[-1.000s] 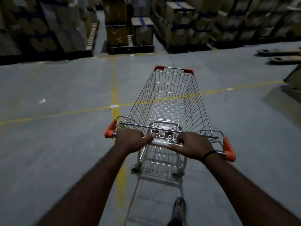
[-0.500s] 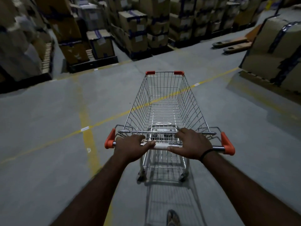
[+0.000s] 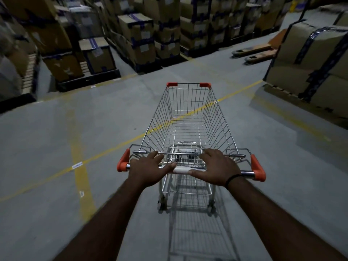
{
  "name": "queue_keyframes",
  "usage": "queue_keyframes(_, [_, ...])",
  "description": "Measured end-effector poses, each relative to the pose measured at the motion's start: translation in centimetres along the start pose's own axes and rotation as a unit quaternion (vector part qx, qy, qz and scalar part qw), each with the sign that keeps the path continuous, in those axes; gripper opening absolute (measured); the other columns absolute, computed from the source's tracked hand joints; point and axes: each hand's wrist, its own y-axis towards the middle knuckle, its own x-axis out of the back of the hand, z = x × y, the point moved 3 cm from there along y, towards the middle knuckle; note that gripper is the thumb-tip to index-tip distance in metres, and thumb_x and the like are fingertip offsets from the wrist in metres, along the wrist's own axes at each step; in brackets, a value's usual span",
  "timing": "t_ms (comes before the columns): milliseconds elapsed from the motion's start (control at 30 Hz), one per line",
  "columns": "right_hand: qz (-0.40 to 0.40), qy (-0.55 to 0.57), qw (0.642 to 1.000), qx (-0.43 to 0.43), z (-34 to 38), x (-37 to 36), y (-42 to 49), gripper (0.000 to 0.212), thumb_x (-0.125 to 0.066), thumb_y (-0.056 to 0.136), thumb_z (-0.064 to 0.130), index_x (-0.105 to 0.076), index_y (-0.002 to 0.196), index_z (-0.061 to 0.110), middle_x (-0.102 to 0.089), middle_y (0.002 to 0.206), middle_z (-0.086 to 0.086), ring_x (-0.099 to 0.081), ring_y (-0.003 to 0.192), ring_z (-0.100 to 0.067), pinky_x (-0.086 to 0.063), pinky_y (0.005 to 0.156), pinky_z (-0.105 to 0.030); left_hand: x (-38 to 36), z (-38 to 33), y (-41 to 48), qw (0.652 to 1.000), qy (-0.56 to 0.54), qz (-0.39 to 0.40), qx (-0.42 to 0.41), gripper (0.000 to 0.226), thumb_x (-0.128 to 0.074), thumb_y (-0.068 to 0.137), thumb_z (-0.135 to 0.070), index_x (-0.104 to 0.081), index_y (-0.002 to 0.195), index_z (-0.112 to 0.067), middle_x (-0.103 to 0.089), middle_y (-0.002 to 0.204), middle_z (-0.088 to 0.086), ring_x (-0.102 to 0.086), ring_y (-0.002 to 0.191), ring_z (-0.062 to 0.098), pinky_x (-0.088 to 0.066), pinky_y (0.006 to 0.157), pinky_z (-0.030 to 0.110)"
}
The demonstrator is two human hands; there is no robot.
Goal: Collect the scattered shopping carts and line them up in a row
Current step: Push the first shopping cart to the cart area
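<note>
Ahead of the shopping cart (image 3: 219,117), open floor (image 3: 94,119) between stacked boxes (image 3: 310,59).

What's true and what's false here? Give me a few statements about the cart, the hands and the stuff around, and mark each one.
1. The cart has an empty basket. True.
2. Only one hand is on the handle. False: the left hand and the right hand both rest on it.
3. A dark band sits on the right wrist. True.
4. The pallet jack stands left of the cart. False: it lies ahead on the right, beside stacked boxes.
5. A yellow floor line passes under the cart. True.
6. A second cart waits ahead. False: only this one is in view.
</note>
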Motion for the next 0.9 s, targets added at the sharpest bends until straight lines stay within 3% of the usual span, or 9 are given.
queue_keyframes(133, [0.017,0.019,0.999,-0.026,-1.1,0.4,4.0,0.094,-0.038,0.076,0.091,-0.045,0.146,0.028,-0.041,0.154,0.001,-0.032,0.143,-0.02,-0.04,0.11,-0.045,1.1,0.3,5.3,1.0,0.005,0.01,-0.017,0.114,0.007,0.065,-0.1,-0.038,0.151,-0.04,-0.027,0.165,-0.011,-0.034,0.147,0.02,-0.029,0.11,0.06])
queue_keyframes(367, [0.014,0.041,0.996,-0.079,-2.6,1.3,12.5,0.116,-0.016,0.057,0.103,-0.048,0.143,0.031,-0.046,0.147,0.003,-0.036,0.139,-0.021,-0.044,0.107,-0.049,4.4,1.4,15.7,0.995,0.043,0.037,-0.076,0.103,0.0,0.072,-0.094,-0.04,0.15,-0.041,-0.023,0.166,-0.012,-0.032,0.148,0.018,-0.027,0.112,0.059])
queue_keyframes(600, [0.018,0.046,0.99,-0.13,-4.7,2.8,21.0,0.103,-0.028,0.068,0.099,-0.049,0.143,0.031,-0.042,0.152,0.004,-0.036,0.139,-0.02,-0.041,0.11,-0.046,7.0,1.8,27.1,0.989,0.064,0.045,-0.128,0.095,-0.006,0.078,-0.092,-0.046,0.147,-0.041,-0.023,0.166,-0.011,-0.036,0.146,0.02,-0.026,0.11,0.059])
queue_keyframes(900, [0.014,0.072,0.98,-0.186,-10.1,4.7,30.6,0.106,-0.028,0.064,0.102,-0.05,0.143,0.034,-0.041,0.152,0.007,-0.036,0.139,-0.019,-0.041,0.109,-0.048,9.9,-0.9,40.0,0.982,0.065,0.046,-0.174,0.088,-0.013,0.08,-0.091,-0.053,0.141,-0.042,-0.026,0.165,-0.012,-0.036,0.146,0.023,-0.023,0.111,0.059])
